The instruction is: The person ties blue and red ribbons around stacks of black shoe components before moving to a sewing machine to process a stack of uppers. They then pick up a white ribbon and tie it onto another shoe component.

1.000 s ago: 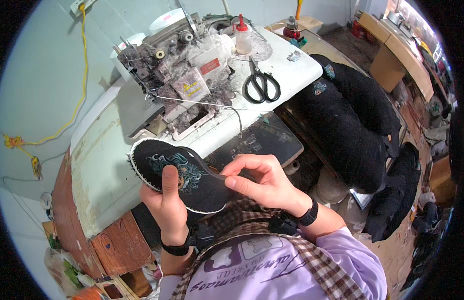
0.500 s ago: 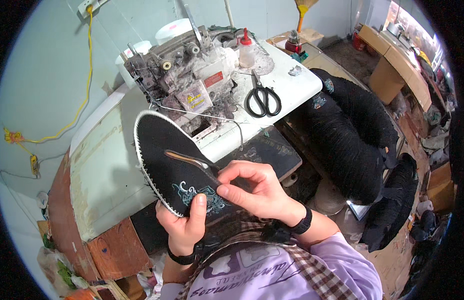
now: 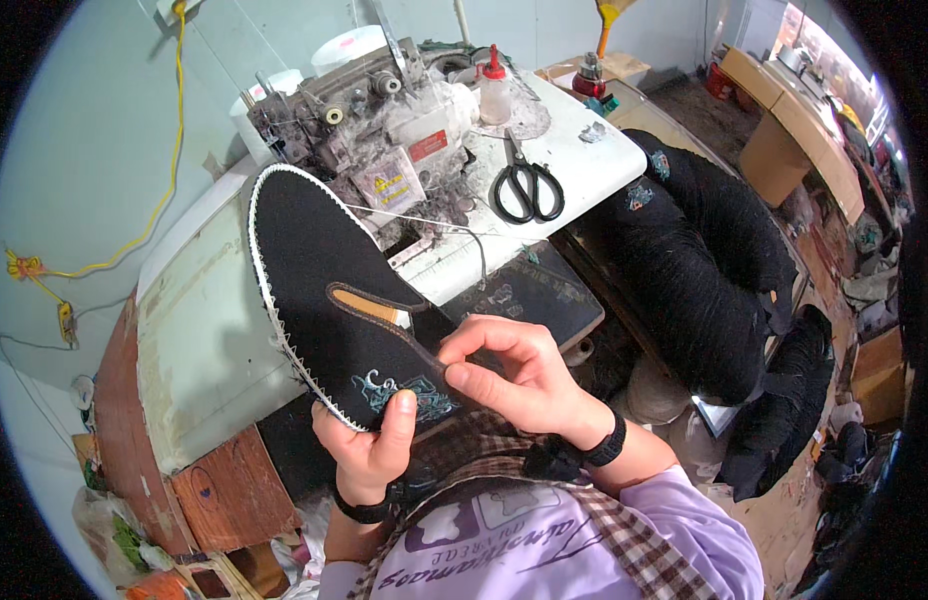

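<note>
While the left hand (image 3: 369,450) is gripping the black cloth shoe top (image 3: 319,240) at its lower edge, thumb pressing by the embroidery (image 3: 424,395), the right hand (image 3: 519,380) is pinching the dark trim (image 3: 422,350) of the slit. They're holding it up in front of the sewing machine (image 3: 384,140), probably so it's spreading flat. Scissors (image 3: 528,192) are lying nearby, likely for quick reach. The left fingers underneath are hiding, so I'm not totally sure about them.
</note>
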`<act>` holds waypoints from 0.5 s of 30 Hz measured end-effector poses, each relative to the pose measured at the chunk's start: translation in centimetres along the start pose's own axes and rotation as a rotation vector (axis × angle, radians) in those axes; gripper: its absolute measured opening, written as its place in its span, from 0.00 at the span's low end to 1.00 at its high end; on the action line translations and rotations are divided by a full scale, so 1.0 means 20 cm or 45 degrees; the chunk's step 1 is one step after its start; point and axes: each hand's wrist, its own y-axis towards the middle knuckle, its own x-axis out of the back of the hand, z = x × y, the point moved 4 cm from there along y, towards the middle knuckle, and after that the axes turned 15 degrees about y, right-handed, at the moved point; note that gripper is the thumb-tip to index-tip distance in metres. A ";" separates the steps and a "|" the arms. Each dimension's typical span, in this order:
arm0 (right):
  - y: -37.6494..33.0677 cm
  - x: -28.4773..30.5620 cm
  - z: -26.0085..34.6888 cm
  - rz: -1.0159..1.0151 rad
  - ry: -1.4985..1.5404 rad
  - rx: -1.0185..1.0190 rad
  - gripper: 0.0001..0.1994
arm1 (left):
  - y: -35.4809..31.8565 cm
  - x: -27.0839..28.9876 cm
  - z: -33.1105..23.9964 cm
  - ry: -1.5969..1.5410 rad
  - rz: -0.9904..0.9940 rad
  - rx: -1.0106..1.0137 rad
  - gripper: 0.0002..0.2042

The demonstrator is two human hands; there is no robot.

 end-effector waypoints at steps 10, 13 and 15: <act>-0.03 0.10 -0.02 -0.335 0.069 -0.019 0.05 | 0.03 0.05 0.09 -0.615 -0.243 0.287 0.20; -0.03 0.08 -0.08 -0.264 0.209 -0.269 0.07 | 0.00 0.08 0.19 -0.734 -0.262 0.257 0.22; -0.03 0.05 -0.10 -0.147 0.255 -0.349 0.08 | 0.00 0.08 0.21 -1.002 -0.253 0.234 0.24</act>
